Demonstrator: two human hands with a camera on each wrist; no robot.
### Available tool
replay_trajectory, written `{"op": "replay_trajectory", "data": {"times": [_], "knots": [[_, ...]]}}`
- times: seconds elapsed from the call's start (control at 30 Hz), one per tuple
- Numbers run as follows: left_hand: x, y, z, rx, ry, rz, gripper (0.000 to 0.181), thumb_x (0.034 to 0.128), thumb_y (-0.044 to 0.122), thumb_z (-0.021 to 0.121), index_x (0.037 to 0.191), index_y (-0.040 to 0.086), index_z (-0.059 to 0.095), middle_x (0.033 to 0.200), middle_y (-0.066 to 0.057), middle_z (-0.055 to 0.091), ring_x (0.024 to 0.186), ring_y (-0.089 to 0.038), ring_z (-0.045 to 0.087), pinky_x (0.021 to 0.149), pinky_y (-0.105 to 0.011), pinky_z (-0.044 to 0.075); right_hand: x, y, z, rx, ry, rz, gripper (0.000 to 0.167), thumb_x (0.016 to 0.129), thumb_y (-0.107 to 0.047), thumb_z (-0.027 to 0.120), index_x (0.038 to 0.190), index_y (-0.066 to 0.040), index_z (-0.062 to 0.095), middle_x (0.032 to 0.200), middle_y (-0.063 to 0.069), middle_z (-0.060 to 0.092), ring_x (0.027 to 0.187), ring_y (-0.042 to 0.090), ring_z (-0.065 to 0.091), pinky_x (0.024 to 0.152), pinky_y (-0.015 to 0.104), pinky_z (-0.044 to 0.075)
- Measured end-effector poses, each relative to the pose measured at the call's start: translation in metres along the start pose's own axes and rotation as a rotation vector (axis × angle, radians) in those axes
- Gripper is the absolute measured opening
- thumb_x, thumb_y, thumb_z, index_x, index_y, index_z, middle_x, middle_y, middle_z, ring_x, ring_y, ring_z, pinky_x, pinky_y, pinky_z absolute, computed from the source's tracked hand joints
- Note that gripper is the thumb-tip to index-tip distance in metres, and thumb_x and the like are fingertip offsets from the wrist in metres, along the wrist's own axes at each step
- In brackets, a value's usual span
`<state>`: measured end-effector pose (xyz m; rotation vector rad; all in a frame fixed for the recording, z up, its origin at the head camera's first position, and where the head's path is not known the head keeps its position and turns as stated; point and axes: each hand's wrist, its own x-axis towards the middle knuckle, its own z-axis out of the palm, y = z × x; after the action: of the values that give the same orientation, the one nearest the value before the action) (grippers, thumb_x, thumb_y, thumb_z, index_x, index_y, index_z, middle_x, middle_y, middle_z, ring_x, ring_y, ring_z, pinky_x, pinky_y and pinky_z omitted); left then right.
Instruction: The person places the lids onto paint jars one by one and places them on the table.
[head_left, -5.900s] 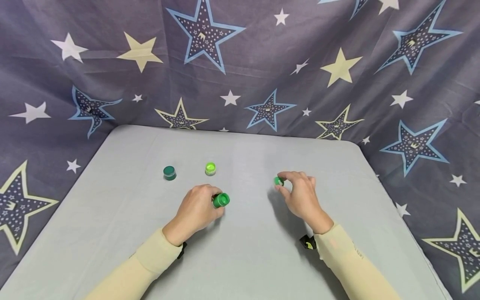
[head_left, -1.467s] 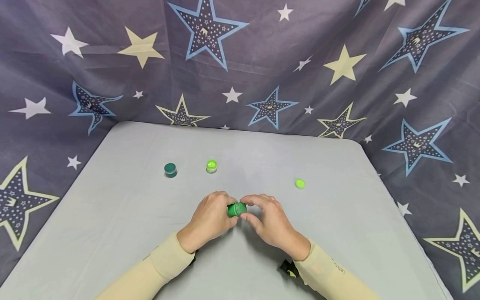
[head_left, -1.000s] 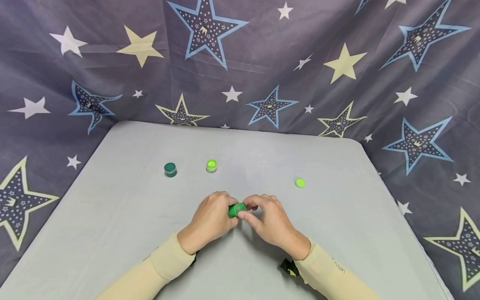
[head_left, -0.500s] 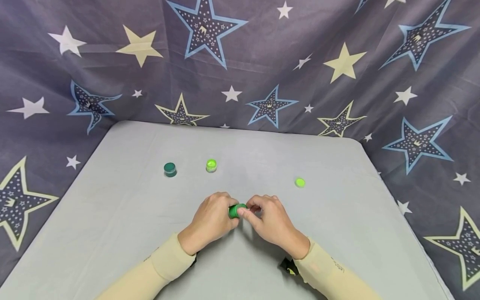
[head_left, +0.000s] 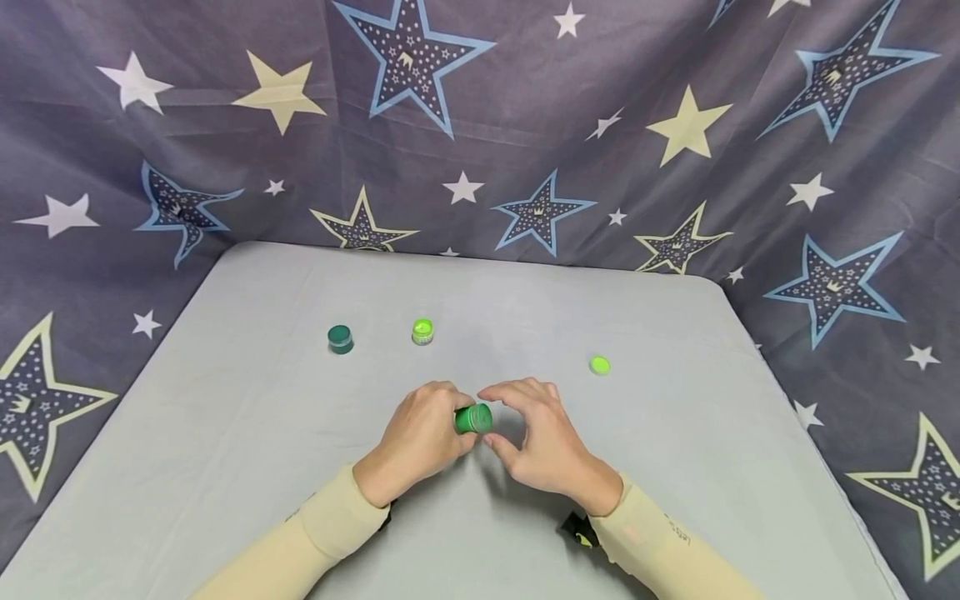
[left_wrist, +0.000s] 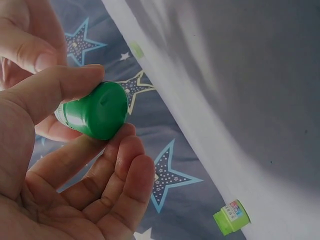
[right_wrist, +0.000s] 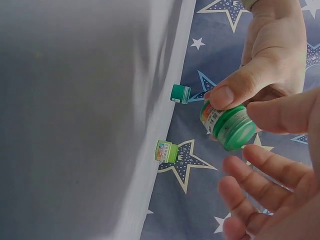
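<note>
A small green paint jar (head_left: 467,419) is held in my left hand (head_left: 422,433), tilted on its side above the table. My left thumb and fingers grip its body, as the left wrist view shows. A green lid (right_wrist: 239,131) appears to cover the jar's right end. Around that end my right hand (head_left: 542,435) is spread, thumb and index finger curved but not pinching it. Whether a fingertip touches the lid is hard to tell.
On the grey-white table (head_left: 262,417), a dark teal jar (head_left: 341,339) stands at the left. A lime jar (head_left: 423,332) without a lid is right of it. A lime lid (head_left: 599,365) lies farther right. A star-patterned cloth (head_left: 465,125) hangs behind.
Earlier my right hand held the green lid away from the jar; now it appears on the jar. Since half a second ago, my right fingers have spread from pinching the lid.
</note>
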<state>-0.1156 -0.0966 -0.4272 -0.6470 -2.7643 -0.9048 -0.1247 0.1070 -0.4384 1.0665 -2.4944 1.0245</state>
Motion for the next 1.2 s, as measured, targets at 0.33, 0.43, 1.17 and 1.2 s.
{"op": "replay_trajectory", "data": {"times": [0.33,0.43,1.17,1.2], "knots": [[0.0009,0.0008,-0.0008,0.006,0.001,0.006,0.023,0.0715,0.009,0.093,0.074,0.019,0.072,0.066,0.009,0.049,0.063,-0.006,0.045,0.058,-0.025,0.042,0.0002,-0.0003,0.0016,-0.004,0.029,-0.036,0.041,0.079,-0.003,0.086,0.117,-0.009,0.072,0.115,-0.003,0.073,0.107,0.016,0.061,0.087,0.038,0.037],[0.0007,0.0012,-0.0006,0.003,-0.001,-0.002,0.021,0.0713,0.009,0.093,0.077,0.017,0.075,0.067,0.009,0.051,0.063,-0.006,0.045,0.058,-0.025,0.042,0.0007,-0.0006,0.0016,-0.005,0.029,-0.033,0.037,0.081,-0.006,0.086,0.116,-0.009,0.073,0.113,-0.004,0.073,0.105,0.017,0.062,0.087,0.038,0.037],[0.0002,0.0022,-0.0005,0.011,0.000,-0.004,0.023,0.0718,0.008,0.090,0.073,0.019,0.071,0.066,0.009,0.049,0.063,-0.007,0.044,0.057,-0.025,0.040,0.0016,-0.0005,0.0026,-0.060,0.007,0.053,0.019,0.089,-0.028,0.082,0.099,-0.013,0.076,0.094,-0.004,0.072,0.086,0.021,0.064,0.079,0.035,0.034],[-0.0001,0.0023,-0.0004,0.012,-0.001,-0.005,0.022,0.0719,0.008,0.090,0.074,0.019,0.071,0.066,0.009,0.049,0.063,-0.007,0.044,0.057,-0.024,0.040,0.0014,-0.0005,0.0027,-0.064,0.007,0.055,0.019,0.089,-0.028,0.081,0.099,-0.013,0.076,0.093,-0.004,0.072,0.085,0.021,0.064,0.079,0.034,0.034]]}}
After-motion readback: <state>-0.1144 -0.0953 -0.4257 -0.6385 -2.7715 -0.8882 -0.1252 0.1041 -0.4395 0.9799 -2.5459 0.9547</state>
